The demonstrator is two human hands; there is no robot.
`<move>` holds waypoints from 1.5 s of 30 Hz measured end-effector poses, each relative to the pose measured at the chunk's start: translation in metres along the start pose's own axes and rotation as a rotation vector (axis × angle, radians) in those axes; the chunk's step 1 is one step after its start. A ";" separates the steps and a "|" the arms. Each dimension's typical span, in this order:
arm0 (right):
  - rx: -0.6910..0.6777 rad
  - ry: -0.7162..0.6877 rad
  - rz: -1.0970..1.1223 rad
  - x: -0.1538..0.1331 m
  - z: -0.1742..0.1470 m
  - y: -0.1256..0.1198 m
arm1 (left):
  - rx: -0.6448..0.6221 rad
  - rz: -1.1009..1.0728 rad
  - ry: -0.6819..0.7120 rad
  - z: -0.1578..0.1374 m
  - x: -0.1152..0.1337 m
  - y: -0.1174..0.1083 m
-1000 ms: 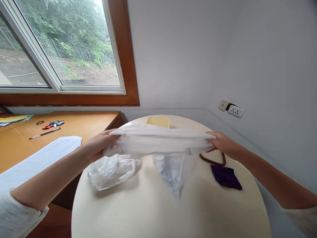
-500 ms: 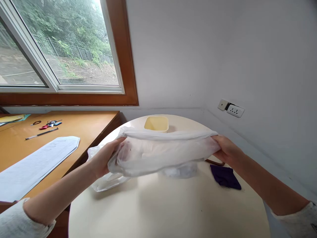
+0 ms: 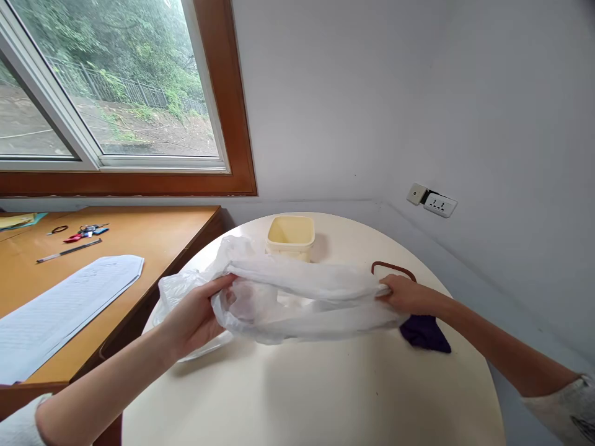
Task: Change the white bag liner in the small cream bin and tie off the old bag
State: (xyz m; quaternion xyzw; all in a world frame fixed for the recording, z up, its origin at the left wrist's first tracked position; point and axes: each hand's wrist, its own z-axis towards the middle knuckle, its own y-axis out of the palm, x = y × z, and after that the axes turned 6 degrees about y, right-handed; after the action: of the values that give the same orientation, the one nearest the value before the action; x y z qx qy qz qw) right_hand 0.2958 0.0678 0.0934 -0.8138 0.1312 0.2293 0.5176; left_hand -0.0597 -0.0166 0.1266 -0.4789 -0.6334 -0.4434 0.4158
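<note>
A thin white plastic bag (image 3: 320, 313) stretches sideways between my two hands above the round table (image 3: 316, 396). My left hand (image 3: 204, 310) grips its left end, the thumb on top and the other fingers partly behind or inside the film. At the right end, my right hand (image 3: 400, 294) pinches the bag's upper edge. Through the film something pale shows, too blurred to name. More crumpled clear plastic (image 3: 181, 294) lies beyond my left hand. Just behind the bag stands a pale yellow square tub (image 3: 290, 238).
Near my right hand lie a dark purple cloth (image 3: 425, 334) and a brown-rimmed object (image 3: 393, 267), partly covered. On the wooden desk (image 3: 153, 229) at left are papers (image 3: 69, 310), a pen (image 3: 69, 251) and a bunch of keys (image 3: 88, 232). A wall socket (image 3: 440, 205) is at right.
My right hand has moved left and its grip is now on the bag's upper edge. The bag sags lower and gapes more, uncovering more of the tub and the brown-rimmed object.
</note>
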 end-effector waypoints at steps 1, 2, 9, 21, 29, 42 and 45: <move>-0.013 -0.049 0.158 -0.002 -0.001 -0.002 | 0.015 -0.070 -0.025 0.001 0.000 0.000; -0.029 -0.107 0.345 -0.005 -0.002 -0.005 | 0.033 -0.156 -0.051 0.002 0.001 0.000; -0.082 -0.069 1.064 -0.023 0.000 -0.011 | -0.036 -0.142 -0.073 0.003 -0.001 0.001; -0.083 0.033 1.033 -0.029 -0.011 -0.011 | -0.051 -0.247 -0.176 0.003 -0.006 0.001; -0.098 0.007 0.095 -0.004 -0.011 -0.001 | -0.154 0.181 -0.075 -0.009 -0.002 0.022; -0.002 -0.052 0.475 -0.022 0.009 -0.004 | 0.073 0.058 -0.148 0.003 -0.013 0.014; -0.049 0.002 0.690 -0.038 0.004 -0.004 | 0.042 0.054 -0.164 0.001 -0.016 0.014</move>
State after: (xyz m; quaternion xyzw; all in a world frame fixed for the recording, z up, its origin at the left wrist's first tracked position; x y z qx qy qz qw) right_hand 0.2640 0.0724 0.1138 -0.7340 0.3938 0.3930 0.3895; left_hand -0.0429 -0.0170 0.1132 -0.5217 -0.6611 -0.3779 0.3845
